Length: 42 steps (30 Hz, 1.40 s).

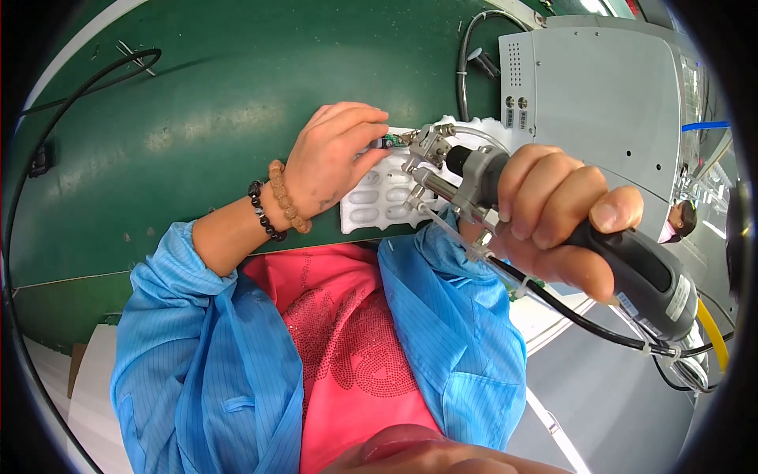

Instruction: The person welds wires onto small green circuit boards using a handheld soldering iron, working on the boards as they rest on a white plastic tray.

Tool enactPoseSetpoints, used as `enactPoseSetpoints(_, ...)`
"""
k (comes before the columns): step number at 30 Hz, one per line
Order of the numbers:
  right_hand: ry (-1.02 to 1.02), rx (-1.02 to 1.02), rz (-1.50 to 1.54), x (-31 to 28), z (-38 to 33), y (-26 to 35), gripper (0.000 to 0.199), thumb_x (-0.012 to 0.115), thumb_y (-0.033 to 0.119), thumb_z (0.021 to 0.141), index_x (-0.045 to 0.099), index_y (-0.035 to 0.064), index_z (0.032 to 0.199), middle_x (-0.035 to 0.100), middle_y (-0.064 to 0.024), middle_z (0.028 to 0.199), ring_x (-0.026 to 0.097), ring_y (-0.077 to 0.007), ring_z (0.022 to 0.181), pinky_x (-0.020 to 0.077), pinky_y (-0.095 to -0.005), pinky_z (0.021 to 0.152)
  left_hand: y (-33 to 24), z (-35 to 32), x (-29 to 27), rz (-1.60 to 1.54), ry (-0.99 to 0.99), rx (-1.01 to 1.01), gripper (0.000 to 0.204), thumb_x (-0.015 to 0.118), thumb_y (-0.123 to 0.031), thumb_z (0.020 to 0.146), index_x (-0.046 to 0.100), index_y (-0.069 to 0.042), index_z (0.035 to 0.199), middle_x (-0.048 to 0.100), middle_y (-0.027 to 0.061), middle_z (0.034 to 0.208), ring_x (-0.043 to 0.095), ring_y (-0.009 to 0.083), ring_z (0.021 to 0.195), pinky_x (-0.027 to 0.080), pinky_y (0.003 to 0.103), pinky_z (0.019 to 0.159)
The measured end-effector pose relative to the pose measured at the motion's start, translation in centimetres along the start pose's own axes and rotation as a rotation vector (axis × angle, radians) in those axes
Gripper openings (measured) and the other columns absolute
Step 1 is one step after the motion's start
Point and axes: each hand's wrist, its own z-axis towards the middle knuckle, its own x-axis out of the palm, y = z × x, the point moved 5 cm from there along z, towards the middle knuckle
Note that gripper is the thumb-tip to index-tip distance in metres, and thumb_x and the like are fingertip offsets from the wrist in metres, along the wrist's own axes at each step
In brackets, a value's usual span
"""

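Two hands: left hand pinches small green part; right hand grips tool.

A small green component (probably a circuit piece, too small to tell) sits pinched at fingertip level above a white moulded tray with 2 visible rows of oval pockets. A grey-handled tool, tilted, points its metal nozzle at the component.

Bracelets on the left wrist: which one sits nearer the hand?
The tan wooden-bead bracelet; the dark-bead bracelet sits behind it, toward the blue sleeve.
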Motion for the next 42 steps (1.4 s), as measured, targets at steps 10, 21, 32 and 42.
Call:
enactPoseSetpoints(10, 0.03, 0.027, 0.005, 0.0, -0.3, -0.1, 0.049, 0.061, 0.049, 0.089, 0.049, 0.0064, 0.111, 0.05, 0.0014, 0.066, 0.049, -0.0091, 0.05, 0.0393, -0.023, 0.043, -0.5, 0.3, 0.1, 0.019, -0.043, 0.042, 0.029, 0.077, -0.01, 0.069, 0.065, -0.002, 0.095, 0.063, 0.0105, 0.106, 0.059, 0.0288, 0.1, 0.047, 0.039, 0.086)
enactPoseSetpoints(21, -0.001, 0.002, 0.078, 0.1, -0.3, 2.2, 0.052, 0.061, 0.053, 0.086, 0.051, 0.0076, 0.109, 0.051, 0.0014, 0.067, 0.051, -0.0091, 0.053, 0.0418, -0.0225, 0.047, -1.8, 0.4, -1.9, 0.052, -0.136, 0.211, 0.02, 0.077, -0.009, 0.068, 0.067, -0.005, 0.085, 0.062, 0.007, 0.1, 0.057, 0.0288, 0.094, 0.047, 0.039, 0.078)
enactPoseSetpoints(32, 0.053, 0.05, 0.02, -0.5, -0.6, 2.8, 0.055, 0.062, 0.056, 0.084, 0.05, 0.0076, 0.108, 0.051, 0.0016, 0.068, 0.05, -0.0091, 0.052, 0.0412, -0.0227, 0.046, -2.7, -0.9, -2.8, 0.118, -0.051, 0.092, 0.036, 0.077, -0.016, 0.07, 0.063, -0.004, 0.101, 0.059, 0.0079, 0.102, 0.054, 0.0295, 0.09, 0.046, 0.038, 0.078)
enactPoseSetpoints(42, 0.108, 0.083, 0.012, -0.1, -0.5, 2.7, 0.056, 0.064, 0.055, 0.083, 0.049, 0.0069, 0.109, 0.051, 0.0022, 0.067, 0.051, -0.0087, 0.052, 0.042, -0.0223, 0.046, -0.3, 0.3, -0.6, 0.078, 0.06, 0.062, 0.026, 0.077, -0.008, 0.071, 0.066, -0.005, 0.094, 0.063, 0.0065, 0.092, 0.058, 0.0254, 0.088, 0.047, 0.035, 0.077)
